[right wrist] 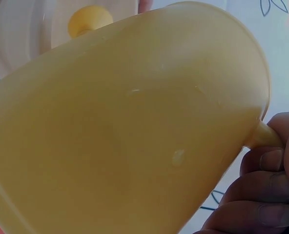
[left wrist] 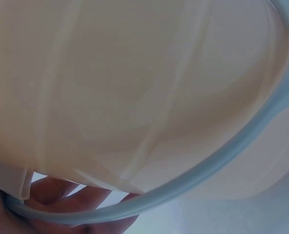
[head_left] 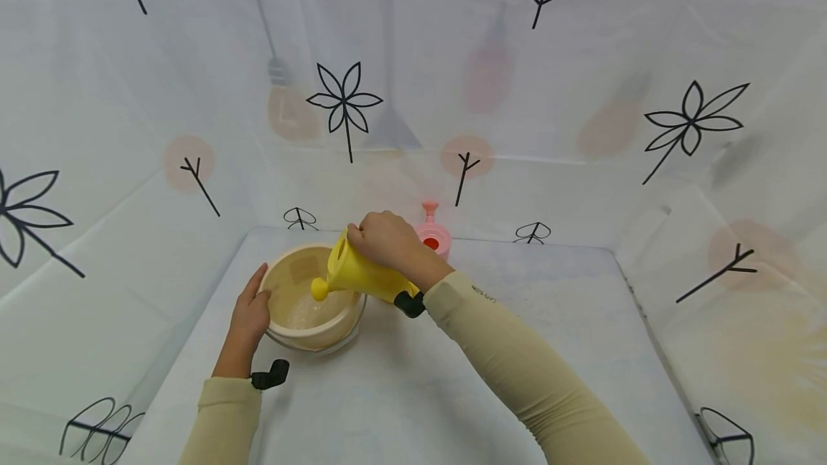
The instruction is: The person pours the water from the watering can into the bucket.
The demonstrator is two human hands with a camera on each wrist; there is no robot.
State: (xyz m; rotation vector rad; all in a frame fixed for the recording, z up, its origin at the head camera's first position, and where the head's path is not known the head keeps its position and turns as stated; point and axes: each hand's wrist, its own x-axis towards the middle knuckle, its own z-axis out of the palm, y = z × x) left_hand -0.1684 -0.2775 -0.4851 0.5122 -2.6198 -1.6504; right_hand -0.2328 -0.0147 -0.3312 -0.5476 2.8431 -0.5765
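A cream bucket [head_left: 305, 333] stands toward the left of the table, its grey handle [left wrist: 198, 178] hanging down round the outside. My left hand [head_left: 250, 311] grips the bucket's left side, with the thumb by the rim; in the left wrist view its fingers show behind the handle. With my right hand [head_left: 390, 242] I hold a yellow watering can [head_left: 362, 275] by its handle. The can lies tilted on its side, and its round spout head [head_left: 319, 289] hangs over the bucket's opening. In the right wrist view the can's body [right wrist: 130, 122] fills most of the picture, fingers curled at its handle.
Behind my right hand, near the table's back edge, stands a pink watering can [head_left: 439, 235] with a red part on it. A white table [head_left: 517, 350] extends to the right. Printed white cloth [head_left: 413, 77] hangs round the back and sides.
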